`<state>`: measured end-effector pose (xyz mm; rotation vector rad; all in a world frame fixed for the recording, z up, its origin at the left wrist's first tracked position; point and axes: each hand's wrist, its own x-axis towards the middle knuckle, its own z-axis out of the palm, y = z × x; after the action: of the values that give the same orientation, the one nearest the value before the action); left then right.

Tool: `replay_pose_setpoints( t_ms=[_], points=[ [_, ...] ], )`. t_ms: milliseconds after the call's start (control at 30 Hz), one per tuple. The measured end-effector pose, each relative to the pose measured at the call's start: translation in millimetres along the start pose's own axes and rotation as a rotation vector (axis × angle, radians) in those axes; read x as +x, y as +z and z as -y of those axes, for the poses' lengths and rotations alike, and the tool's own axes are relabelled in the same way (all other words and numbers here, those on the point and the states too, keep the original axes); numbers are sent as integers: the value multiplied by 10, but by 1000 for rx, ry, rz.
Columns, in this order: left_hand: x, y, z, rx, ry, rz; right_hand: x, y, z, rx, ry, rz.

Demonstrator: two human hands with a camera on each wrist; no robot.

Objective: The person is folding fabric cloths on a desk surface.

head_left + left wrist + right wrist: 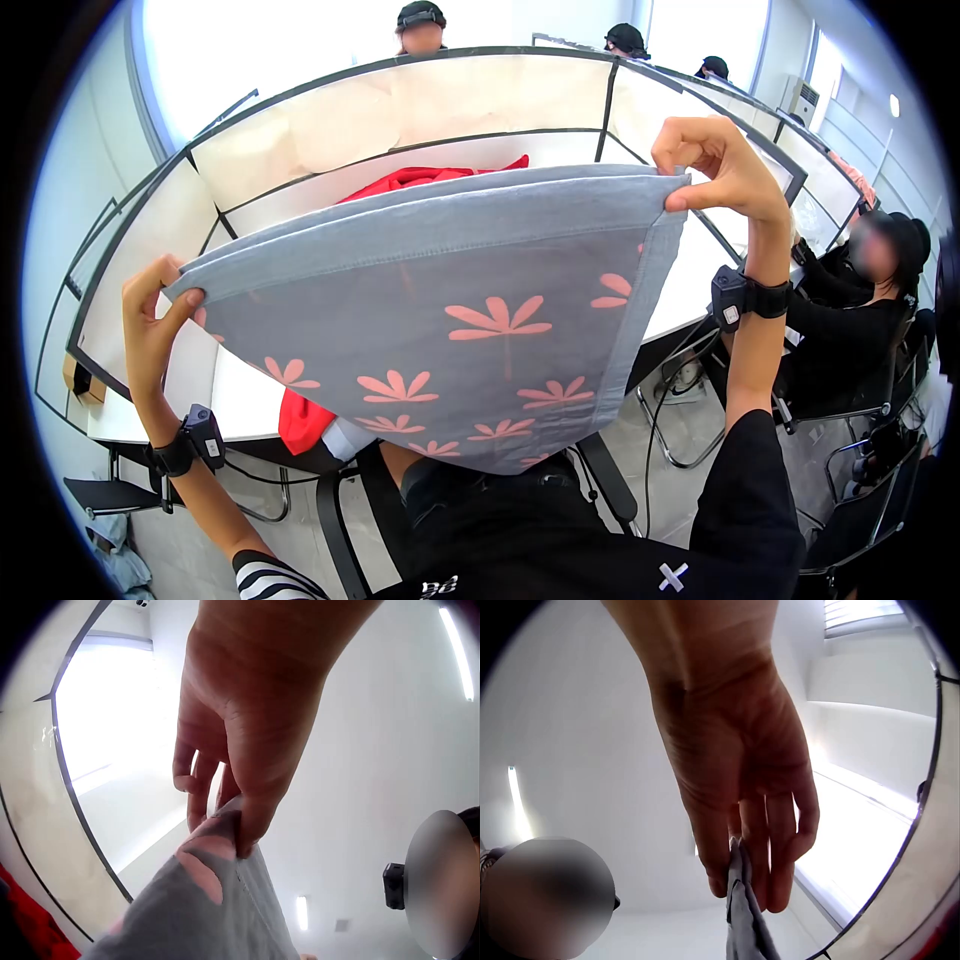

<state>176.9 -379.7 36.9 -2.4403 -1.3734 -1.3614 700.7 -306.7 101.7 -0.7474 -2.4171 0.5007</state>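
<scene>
A grey-blue cloth (420,300) with pink leaf shapes hangs between both hands, its hemmed top edge lying in layers. The left hand (155,320) pinches one upper corner between thumb and fingers; the left wrist view shows that hand (251,720) above the cloth (202,907). At the other upper corner, the right hand (725,170) pinches the edge, raised higher than the left. In the right wrist view the hand (742,765) holds the cloth's folded edge (744,915) between thumb and fingers. The cloth's lower part hangs over the person's lap.
Behind the cloth is a white table (255,395) with low partition panels (400,105). Red fabric (415,178) lies behind the cloth, and more red fabric (303,422) shows at the table's front edge. A seated person (850,320) is at the right; others are beyond the panels.
</scene>
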Motion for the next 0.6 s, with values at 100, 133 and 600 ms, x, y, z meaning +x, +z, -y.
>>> replay_pose_setpoints(
  t_ms=[100,133,600],
  points=[
    [-30,-53,42,13,-50,78,-12,3,13,-13,-24,-13],
    [-30,-49,44,12,-52,70,-15,0,17,-13,-25,-15],
    [-80,-3,86,-2,-19,-22,-8,72,34,-18,-35,-104]
  ],
)
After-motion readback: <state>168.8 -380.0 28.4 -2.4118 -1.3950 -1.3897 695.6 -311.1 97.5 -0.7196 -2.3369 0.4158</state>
